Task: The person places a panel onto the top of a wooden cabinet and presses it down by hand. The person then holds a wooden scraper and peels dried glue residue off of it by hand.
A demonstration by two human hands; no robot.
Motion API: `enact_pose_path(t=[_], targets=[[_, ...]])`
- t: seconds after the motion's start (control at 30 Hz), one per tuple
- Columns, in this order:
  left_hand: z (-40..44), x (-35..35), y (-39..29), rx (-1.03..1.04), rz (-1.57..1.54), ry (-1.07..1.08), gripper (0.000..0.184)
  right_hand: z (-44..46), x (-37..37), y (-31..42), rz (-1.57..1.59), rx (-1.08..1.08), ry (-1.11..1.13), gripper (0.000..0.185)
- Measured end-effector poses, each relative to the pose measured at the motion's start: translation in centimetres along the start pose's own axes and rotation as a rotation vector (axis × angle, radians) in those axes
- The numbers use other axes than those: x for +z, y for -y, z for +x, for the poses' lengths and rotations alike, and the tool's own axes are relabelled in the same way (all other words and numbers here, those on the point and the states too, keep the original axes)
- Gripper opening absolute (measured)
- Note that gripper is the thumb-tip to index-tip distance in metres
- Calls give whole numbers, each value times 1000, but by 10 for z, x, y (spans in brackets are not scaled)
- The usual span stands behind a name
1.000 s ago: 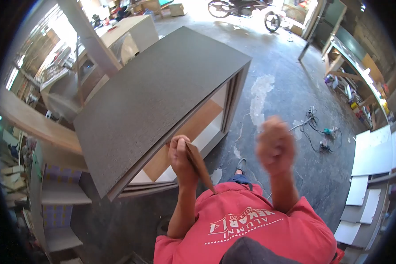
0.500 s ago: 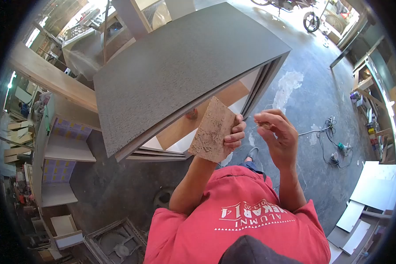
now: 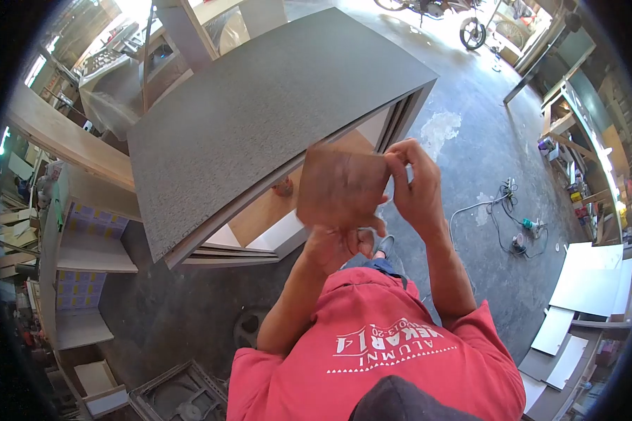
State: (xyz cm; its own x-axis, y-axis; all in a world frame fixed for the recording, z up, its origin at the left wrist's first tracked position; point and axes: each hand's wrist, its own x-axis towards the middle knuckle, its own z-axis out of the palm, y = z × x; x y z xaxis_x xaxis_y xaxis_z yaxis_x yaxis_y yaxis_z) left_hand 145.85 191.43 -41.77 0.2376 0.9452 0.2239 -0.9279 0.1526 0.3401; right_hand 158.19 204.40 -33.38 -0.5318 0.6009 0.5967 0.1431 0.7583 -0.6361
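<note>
A flat, square brown piece (image 3: 340, 186) is held up in front of my chest, slightly blurred by motion; its material is unclear. My right hand (image 3: 416, 179) pinches its upper right edge between thumb and fingers. At the lower edge is my left hand (image 3: 340, 245), its fingers curled up behind and beside the piece, partly hidden by it. Beyond both hands lies a large grey panel (image 3: 274, 119) with a rough, mottled surface, topping a cabinet-like box (image 3: 260, 249) with an open side. Inside the box stands a small reddish container (image 3: 283, 186), partly hidden.
Shelving units (image 3: 95, 263) stand at the left, and a square frame (image 3: 179, 393) lies on the floor at lower left. Cables (image 3: 502, 203) trail over the concrete floor at right. White boards (image 3: 586, 281) are stacked at far right. A motorcycle wheel (image 3: 472, 33) shows at the back.
The piece has turned from its tan, speckled face to a darker brown one. My right hand has moved left and taken hold of its edge. My left hand has shifted to the lower edge.
</note>
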Motion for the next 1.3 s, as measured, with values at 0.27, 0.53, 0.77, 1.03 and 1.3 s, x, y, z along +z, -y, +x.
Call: enact_pose_path(t=[0.27,0.53,0.77,1.03,1.3], targets=[[-12,18,3,515,644,-445,55,-27,14,1,-88,217,-70,11],[11,41,18,690,858,-628,62,-46,31,24,-137,-3,-1,15],[15,47,12,755,1131,-810,32,-58,24,13,-65,-52,182,15],[7,43,6,608,1350,-726,21,-66,17,4,757,681,373,17],[12,30,-9,642,1229,-907,26,-54,-23,4,1290,745,153,19]])
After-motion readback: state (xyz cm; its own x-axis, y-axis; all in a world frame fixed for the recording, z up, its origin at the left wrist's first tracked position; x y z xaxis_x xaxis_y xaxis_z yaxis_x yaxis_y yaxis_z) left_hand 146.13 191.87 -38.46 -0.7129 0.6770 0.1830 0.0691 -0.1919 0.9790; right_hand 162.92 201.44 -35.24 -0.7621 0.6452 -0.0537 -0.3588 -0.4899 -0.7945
